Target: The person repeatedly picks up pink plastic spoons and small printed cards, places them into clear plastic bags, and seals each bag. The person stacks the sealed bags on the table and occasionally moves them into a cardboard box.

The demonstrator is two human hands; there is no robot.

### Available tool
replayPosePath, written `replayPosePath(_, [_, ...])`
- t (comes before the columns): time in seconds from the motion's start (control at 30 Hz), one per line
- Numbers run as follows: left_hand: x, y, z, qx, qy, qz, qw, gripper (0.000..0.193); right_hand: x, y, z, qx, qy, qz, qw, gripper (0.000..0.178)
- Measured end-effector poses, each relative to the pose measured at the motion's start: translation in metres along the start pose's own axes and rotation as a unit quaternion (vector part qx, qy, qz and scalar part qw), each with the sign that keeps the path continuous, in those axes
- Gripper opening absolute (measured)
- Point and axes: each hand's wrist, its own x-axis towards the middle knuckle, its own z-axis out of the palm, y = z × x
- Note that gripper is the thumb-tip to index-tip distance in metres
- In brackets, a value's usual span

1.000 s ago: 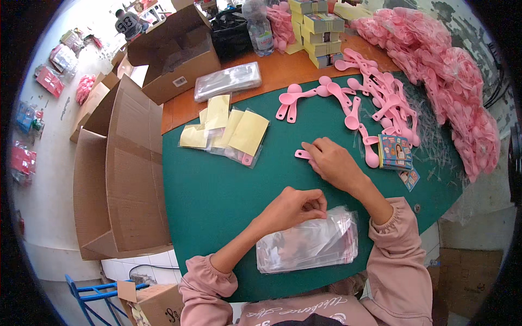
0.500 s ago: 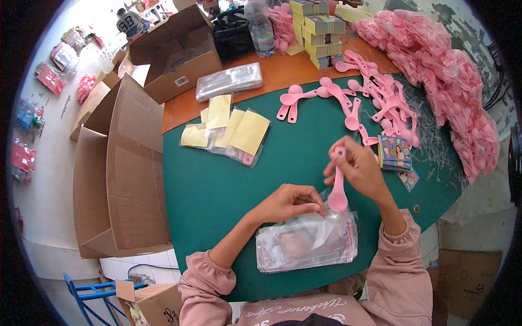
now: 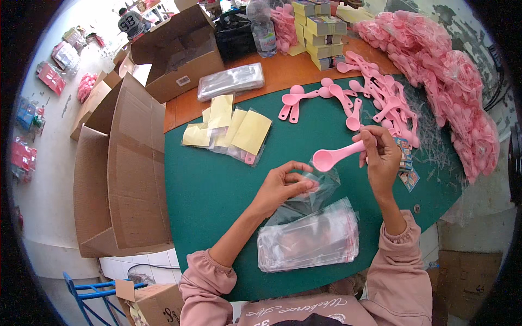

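Note:
My right hand (image 3: 382, 157) grips a pink plastic spoon (image 3: 328, 159) by its handle, bowl pointing left. Pinched in my left hand (image 3: 287, 187) is a clear plastic bag (image 3: 321, 193), its edge close to the spoon's bowl. Below the hands lies a stack of clear plastic bags (image 3: 307, 236) on the green table mat. A stack of small printed cards (image 3: 405, 155) sits partly hidden behind my right hand. Several loose pink spoons (image 3: 389, 100) are spread beyond it. Left of my hands are filled bags with yellow cards (image 3: 250, 132).
Large packs of pink spoons (image 3: 435, 65) line the right edge. At the back stand yellow card bundles (image 3: 324, 41), a plastic bottle (image 3: 263, 32) and another bag pack (image 3: 231, 81). Open cardboard boxes (image 3: 136, 168) flank the table's left side. A person (image 3: 132, 24) sits far back left.
My left hand has lifted one bag off the stack and moved it up. My right hand has shifted right, turning the spoon from hanging down to pointing left.

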Motion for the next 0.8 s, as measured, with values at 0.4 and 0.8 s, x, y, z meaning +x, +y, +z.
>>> replayPosePath(0.4, [0.002, -0.008, 0.001, 0.076, -0.022, 0.041, 0.996, 0.035, -0.012, 0.005, 0.012, 0.045, -0.244, 0.134, 0.959, 0.018])
replayPosePath(0.8, [0.008, 0.024, 0.014, 0.102, -0.110, -0.001, 0.989, 0.042, -0.008, 0.006, 0.002, -0.026, -0.182, 0.057, 0.981, 0.020])
